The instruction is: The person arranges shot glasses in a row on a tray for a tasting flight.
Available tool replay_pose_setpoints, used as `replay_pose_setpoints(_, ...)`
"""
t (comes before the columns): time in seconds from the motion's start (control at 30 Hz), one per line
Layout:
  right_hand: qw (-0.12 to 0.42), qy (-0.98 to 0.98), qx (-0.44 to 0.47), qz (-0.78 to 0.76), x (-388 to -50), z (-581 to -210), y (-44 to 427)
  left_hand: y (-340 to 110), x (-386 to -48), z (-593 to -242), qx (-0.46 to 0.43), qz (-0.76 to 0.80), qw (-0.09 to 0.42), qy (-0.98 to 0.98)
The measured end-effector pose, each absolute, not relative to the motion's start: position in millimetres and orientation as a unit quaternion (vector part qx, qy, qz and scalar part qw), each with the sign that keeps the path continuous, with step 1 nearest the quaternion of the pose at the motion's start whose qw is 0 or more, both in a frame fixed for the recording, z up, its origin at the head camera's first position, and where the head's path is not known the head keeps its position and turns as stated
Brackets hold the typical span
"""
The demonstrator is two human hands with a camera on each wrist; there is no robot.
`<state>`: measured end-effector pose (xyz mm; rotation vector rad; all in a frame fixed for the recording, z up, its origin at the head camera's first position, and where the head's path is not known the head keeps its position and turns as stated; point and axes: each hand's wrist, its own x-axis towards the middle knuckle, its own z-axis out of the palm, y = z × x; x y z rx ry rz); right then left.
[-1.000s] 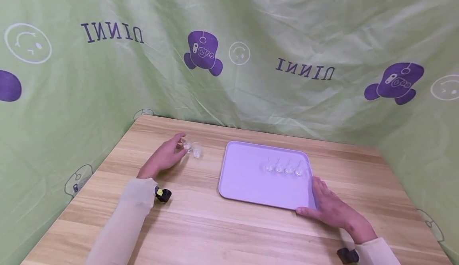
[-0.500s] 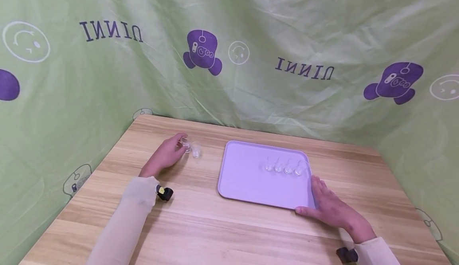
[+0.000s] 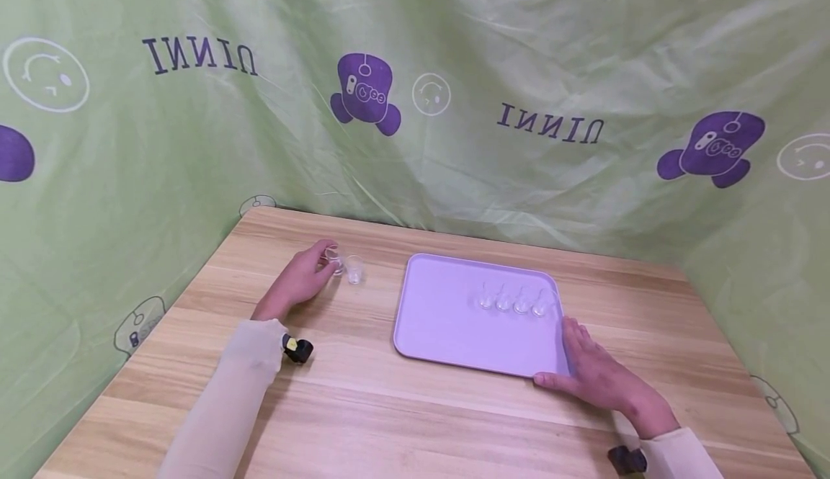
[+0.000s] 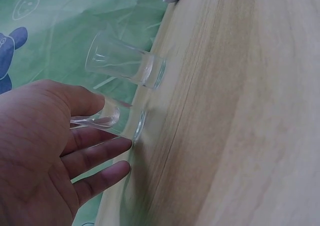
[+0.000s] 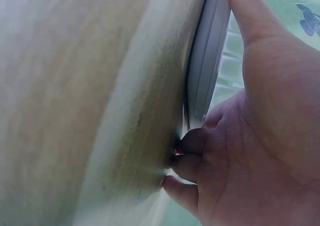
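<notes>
My left hand [image 3: 301, 277] pinches a small clear glass [image 3: 335, 261] between thumb and fingers at the table's back left. In the left wrist view this glass [image 4: 112, 117] has its thick base close to the wood. A second clear glass [image 3: 354, 271], also seen in the left wrist view [image 4: 125, 63], stands just right of it. Several similar glasses [image 3: 521, 302] stand in a row on the right half of the purple tray [image 3: 454, 335]. The right hand [image 3: 603, 374] grips the tray's front right corner, thumb at its front edge; in the right wrist view its bent fingers touch the tray's side [image 5: 204, 60].
The wooden table [image 3: 389, 428] extends in front of the tray and to both sides. Green printed cloth [image 3: 454, 176] hangs behind the table and along its sides. A black wrist device [image 3: 298, 350] sits at the left cuff and another [image 3: 627, 459] at the right.
The glass in my left hand has shifted very slightly left and away from the second glass. My right hand and the tray hold their places.
</notes>
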<state>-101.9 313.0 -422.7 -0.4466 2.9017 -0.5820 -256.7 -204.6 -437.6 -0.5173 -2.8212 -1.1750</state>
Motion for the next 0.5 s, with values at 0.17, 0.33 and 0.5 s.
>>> replay_pose_setpoints(0.17,0.069,0.967,-0.152,-0.191,-102.1,-422.6,313.3,-204.6,-256.9,-436.8,-0.169,-0.380,0.023,-0.909)
replay_pose_setpoints(0.33,0.074,0.968,-0.149,-0.190,-102.4,-423.1,313.5,-205.3,-255.8,-436.1,-0.167,-0.376,0.023,-0.911)
replay_pose_setpoints(0.5,0.079,0.968,-0.144,-0.190,-102.6,-423.5,313.4,-207.0,-253.7,-433.4,-0.159,-0.386,0.018,-0.908)
